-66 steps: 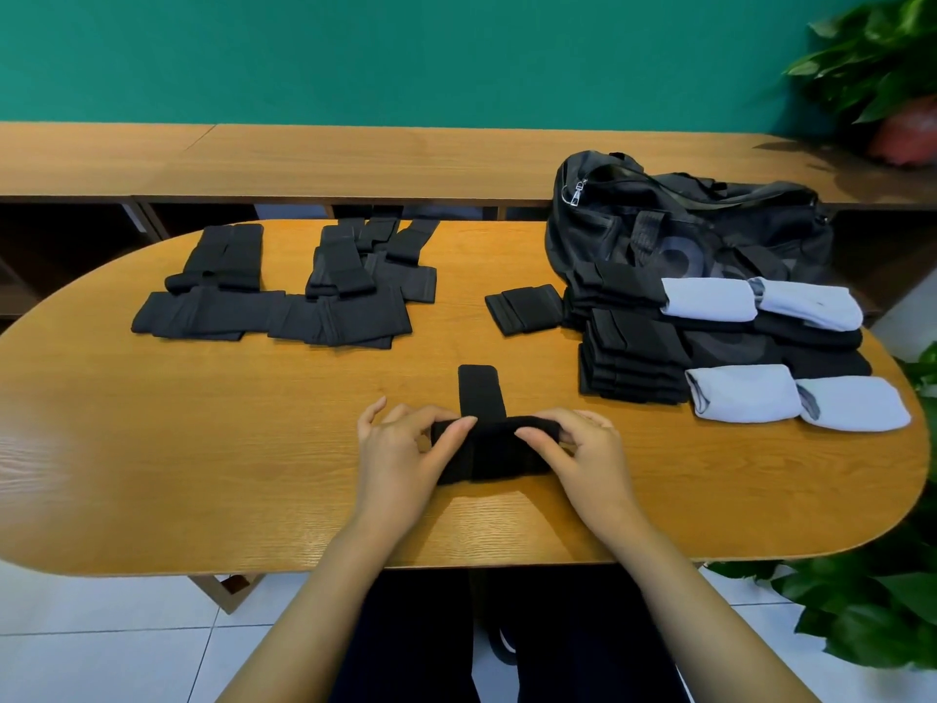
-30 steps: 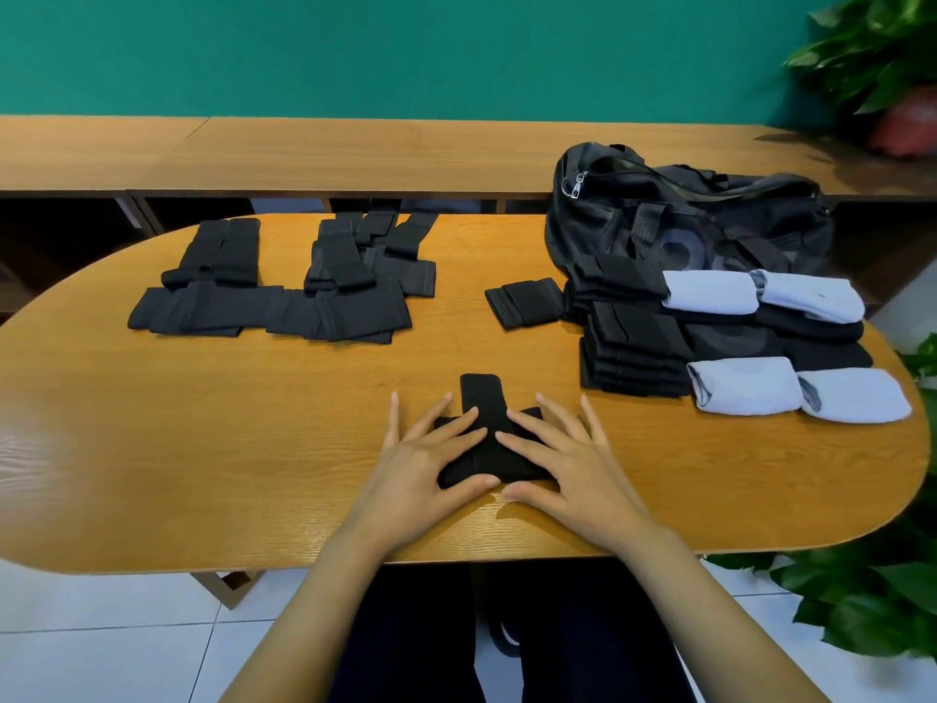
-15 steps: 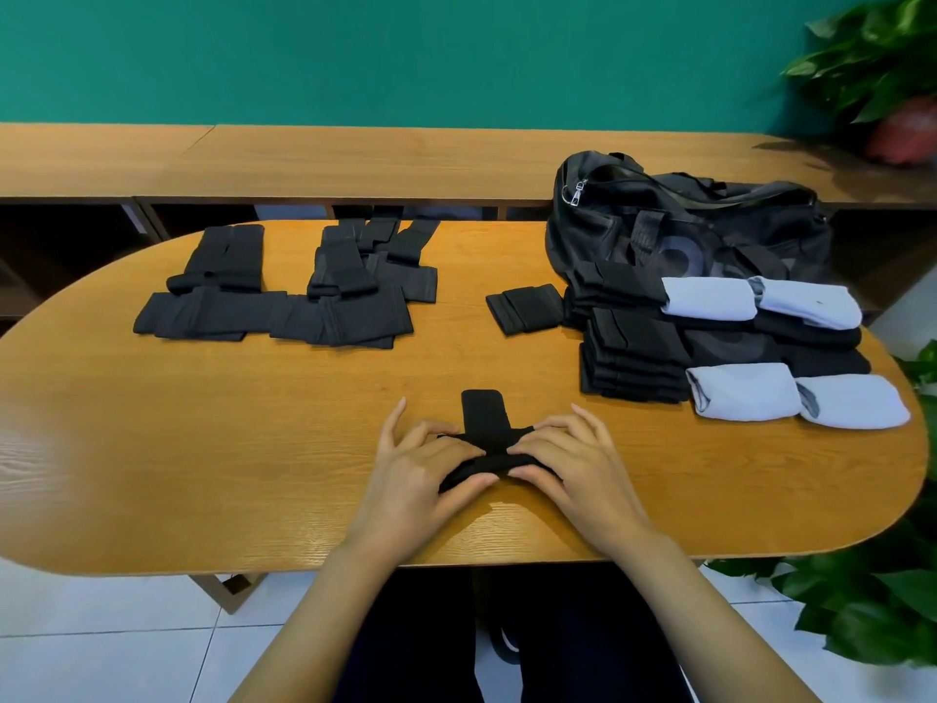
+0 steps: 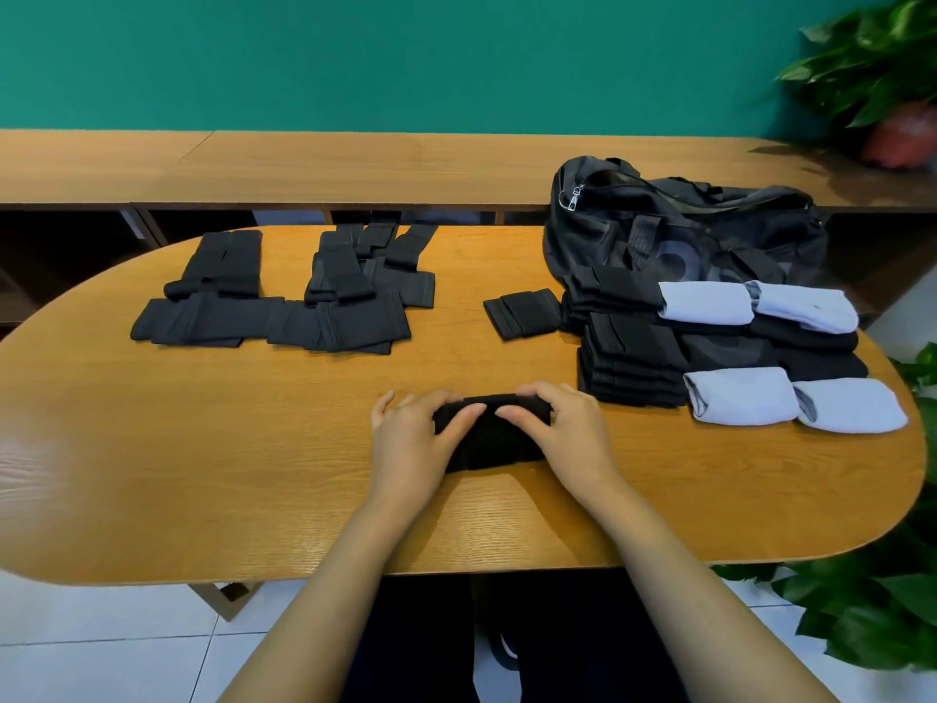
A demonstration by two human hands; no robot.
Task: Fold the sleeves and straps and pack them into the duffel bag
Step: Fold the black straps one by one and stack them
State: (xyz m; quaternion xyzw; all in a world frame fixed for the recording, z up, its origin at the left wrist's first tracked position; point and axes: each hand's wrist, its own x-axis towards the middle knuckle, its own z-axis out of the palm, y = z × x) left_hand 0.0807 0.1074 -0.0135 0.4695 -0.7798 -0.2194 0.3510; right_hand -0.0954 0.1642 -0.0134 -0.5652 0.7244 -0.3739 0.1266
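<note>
A folded black strap (image 4: 494, 438) lies near the table's front edge. My left hand (image 4: 413, 446) grips its left end and my right hand (image 4: 568, 436) grips its right end, thumbs on top and fingers curled over the far fold. Unfolded black straps (image 4: 284, 301) lie spread at the back left. One folded black piece (image 4: 522, 313) sits alone in the middle. Stacks of folded black sleeves (image 4: 628, 365) and pale blue rolled sleeves (image 4: 791, 405) lie at the right, in front of the black duffel bag (image 4: 679, 230).
The oval wooden table (image 4: 203, 449) stands before a long wooden shelf (image 4: 355, 164) along a green wall. Potted plants stand at the top right (image 4: 882, 68) and on the floor at the lower right (image 4: 872, 616).
The strap's upright tab that stuck out beyond my hands is now folded down into the bundle. Both hands have gone from pressing flat on the strap to gripping its ends.
</note>
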